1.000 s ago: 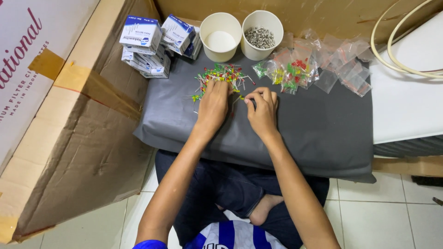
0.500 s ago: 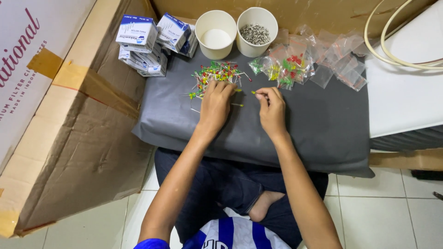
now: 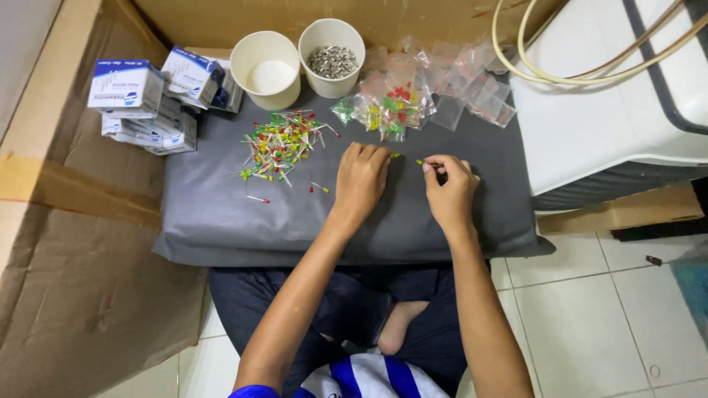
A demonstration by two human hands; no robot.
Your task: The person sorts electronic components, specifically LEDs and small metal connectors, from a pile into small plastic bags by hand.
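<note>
My left hand (image 3: pixel 361 179) lies flat, fingers together, on the grey mat (image 3: pixel 221 221), just right of the LED pile (image 3: pixel 284 144). My right hand (image 3: pixel 450 188) pinches a yellow LED (image 3: pixel 420 162) right of that, below the little bags (image 3: pixel 413 96).

Your bare hands rest on a grey sheet (image 3: pixel 221 221) that looks like matt, smooth plastic film with soft creases at its edges. The small LEDs (image 3: pixel 284 144) heaped on it have glossy coloured plastic heads and thin bright metal legs. The little bags (image 3: pixel 413 92) behind them are clear, shiny plastic — crinkled and catching the light. Two cups (image 3: pixel 265 70) look like smooth white paper or plastic; one holds dull grey metal bits (image 3: pixel 332 61). The small boxes (image 3: pixel 129 88) are printed card, and the big carton (image 3: pixel 81 295) is rough brown cardboard — matt, with glossy tape across it.
</note>
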